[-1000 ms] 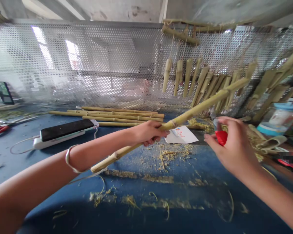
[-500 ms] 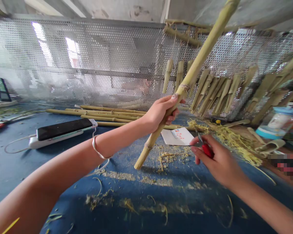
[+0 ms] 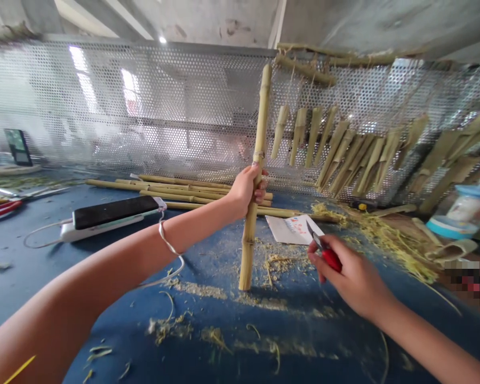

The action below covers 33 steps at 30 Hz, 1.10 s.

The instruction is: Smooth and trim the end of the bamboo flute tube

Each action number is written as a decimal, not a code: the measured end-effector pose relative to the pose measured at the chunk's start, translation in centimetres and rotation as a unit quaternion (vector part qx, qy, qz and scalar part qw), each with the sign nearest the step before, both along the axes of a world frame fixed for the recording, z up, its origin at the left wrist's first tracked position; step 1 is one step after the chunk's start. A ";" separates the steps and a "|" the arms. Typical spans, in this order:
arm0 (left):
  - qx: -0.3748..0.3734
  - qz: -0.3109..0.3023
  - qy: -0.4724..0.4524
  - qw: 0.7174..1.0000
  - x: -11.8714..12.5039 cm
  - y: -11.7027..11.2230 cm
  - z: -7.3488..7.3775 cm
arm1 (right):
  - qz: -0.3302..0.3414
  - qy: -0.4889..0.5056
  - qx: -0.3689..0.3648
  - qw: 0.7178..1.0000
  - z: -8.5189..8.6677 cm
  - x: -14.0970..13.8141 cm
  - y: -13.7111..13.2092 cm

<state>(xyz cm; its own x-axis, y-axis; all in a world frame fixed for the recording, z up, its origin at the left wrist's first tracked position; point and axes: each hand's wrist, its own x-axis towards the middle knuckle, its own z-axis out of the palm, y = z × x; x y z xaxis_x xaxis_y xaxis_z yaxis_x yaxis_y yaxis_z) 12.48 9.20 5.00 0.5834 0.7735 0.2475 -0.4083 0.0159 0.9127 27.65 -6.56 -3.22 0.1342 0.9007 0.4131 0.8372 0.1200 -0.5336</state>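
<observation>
Far L of the bamboo cane (image 3: 250, 245): a red-handled tool (image 3: 0, 208) on the blue bench top (image 3: 20, 298), w/ a propped-up phone (image 3: 18, 147) behind it. Nearer the cane, still L: a black phone (image 3: 112, 212) on a white power bank (image 3: 104, 231), cable trailing. Behind that, a row of bamboo poles (image 3: 176, 188) lies flat along a perforated metal screen (image 3: 104, 96).

At centre, L hand (image 3: 246, 192) is closed round the cane's upper half, thin bangle (image 3: 164, 242) on the wrist. Cane stands near-vertical, foot down at or just on the bench, can't tell if touching, pale bamboo shavings (image 3: 282, 266) just beside it.

R of the cane: white paper slip (image 3: 290, 229), then R hand (image 3: 354, 272), fingers curled round red-handled snips (image 3: 331, 260), tips pointing up and L, well short of the cane. Further R, bamboo strips (image 3: 344, 154) hang on the screen, yellow fibre heap (image 3: 392, 240) below, blue-lidded jar (image 3: 462, 213) at the edge.

Step looks like a pause btwn cuts, cane held up clear. Any cut calls for bringing the snips across to it.
</observation>
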 end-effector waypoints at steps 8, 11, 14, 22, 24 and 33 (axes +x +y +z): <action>-0.109 -0.004 0.044 0.993 -0.2 2.5 -2.3 | 0.030 -0.062 0.004 0.998 -0.6 -0.1 0.1; -0.119 -0.003 0.046 0.992 -0.3 3.1 -3.1 | 0.037 -0.063 -0.004 0.997 -0.7 -0.1 0.1; -0.121 -0.001 0.050 0.991 -0.2 3.1 -3.3 | 0.034 -0.071 -0.003 0.997 -0.9 -0.1 0.2; -0.133 -0.032 0.126 0.983 -2.6 2.7 -4.1 | 0.028 -0.091 0.010 0.995 -1.8 0.3 0.5; -0.129 -0.064 0.149 0.978 -3.9 2.2 -4.6 | 0.031 -0.098 0.013 0.995 -1.9 0.3 0.5; -0.120 -0.130 0.270 0.947 -8.1 -2.9 -6.7 | -0.008 -0.125 0.045 0.991 -2.0 0.4 0.7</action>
<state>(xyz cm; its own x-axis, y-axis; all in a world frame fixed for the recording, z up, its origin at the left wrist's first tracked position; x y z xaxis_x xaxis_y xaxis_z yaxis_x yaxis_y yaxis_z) 4.38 6.31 -1.71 0.7529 0.5831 -0.3052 0.1629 0.2842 0.9448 28.02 -5.87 -5.20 0.0308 0.8572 0.5141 0.9441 0.1439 -0.2965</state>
